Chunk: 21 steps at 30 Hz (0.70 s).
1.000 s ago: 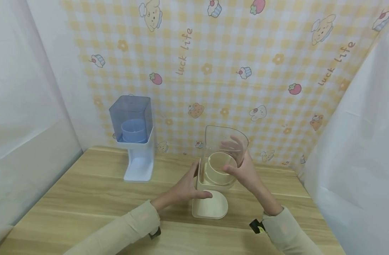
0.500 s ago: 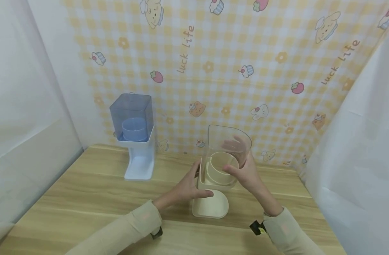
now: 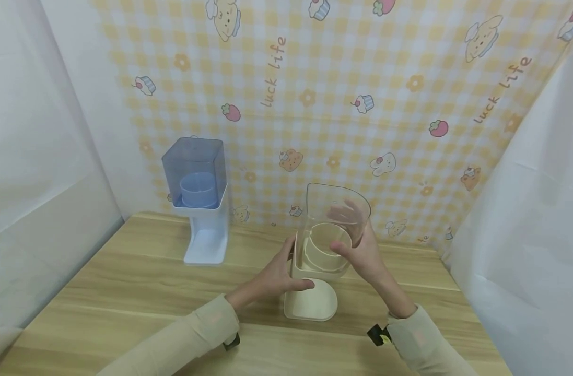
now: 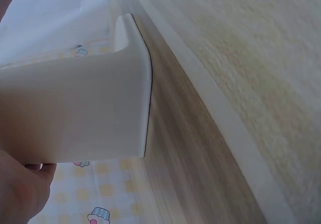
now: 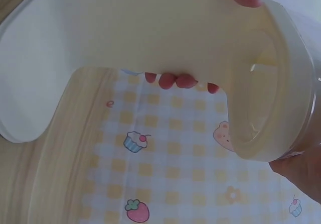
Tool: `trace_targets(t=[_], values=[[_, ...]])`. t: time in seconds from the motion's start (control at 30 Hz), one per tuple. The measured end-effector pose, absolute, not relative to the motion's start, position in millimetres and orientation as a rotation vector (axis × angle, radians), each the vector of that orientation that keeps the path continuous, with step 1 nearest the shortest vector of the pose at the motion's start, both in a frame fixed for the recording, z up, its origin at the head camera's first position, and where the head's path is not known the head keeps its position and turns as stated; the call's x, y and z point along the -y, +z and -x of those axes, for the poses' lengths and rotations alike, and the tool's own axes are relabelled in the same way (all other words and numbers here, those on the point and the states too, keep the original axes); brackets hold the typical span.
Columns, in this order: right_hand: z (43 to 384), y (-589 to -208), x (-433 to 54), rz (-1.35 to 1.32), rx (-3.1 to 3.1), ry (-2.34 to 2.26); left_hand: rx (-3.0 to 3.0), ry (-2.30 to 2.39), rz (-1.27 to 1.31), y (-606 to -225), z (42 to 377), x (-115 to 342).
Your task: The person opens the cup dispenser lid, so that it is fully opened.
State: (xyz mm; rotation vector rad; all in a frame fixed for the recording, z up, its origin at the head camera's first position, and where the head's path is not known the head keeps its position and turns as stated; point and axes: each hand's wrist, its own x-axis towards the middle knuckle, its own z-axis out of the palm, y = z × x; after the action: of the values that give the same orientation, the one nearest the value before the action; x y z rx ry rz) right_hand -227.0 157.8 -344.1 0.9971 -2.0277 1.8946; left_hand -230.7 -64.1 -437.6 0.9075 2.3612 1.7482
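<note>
Hardly anything is shifting since earlier: your left hand [image 3: 274, 275] is gripping the cream dispenser [image 3: 311, 302], your right hand [image 3: 364, 256] clasping its clear container [image 3: 321, 203], seemingly steadying it on the table [image 3: 324, 347]

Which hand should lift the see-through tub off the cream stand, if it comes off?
Probably the right hand: it curls round the side of the clear tub. The left hand grips the cream stand lower down, so it seems better placed for steadying.
</note>
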Motion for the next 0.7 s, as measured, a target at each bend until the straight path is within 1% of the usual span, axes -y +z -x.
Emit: trace_targets(t=[0.2,0.4,0.7], values=[[225.7,-345.2,-157.1,-0.941,2.051,1.891,-2.35,1.757,-0.953,-438.9,231.2,64.5],[225.0,-345.9,-156.0,-0.916,2.022,1.914,-2.347,1.761,-0.931,-437.7,230.7,64.3],[227.5,-340.9,-157.4,-1.025,2.034,1.894,-2.364,1.747,-0.924,-436.7,230.9,65.3]])
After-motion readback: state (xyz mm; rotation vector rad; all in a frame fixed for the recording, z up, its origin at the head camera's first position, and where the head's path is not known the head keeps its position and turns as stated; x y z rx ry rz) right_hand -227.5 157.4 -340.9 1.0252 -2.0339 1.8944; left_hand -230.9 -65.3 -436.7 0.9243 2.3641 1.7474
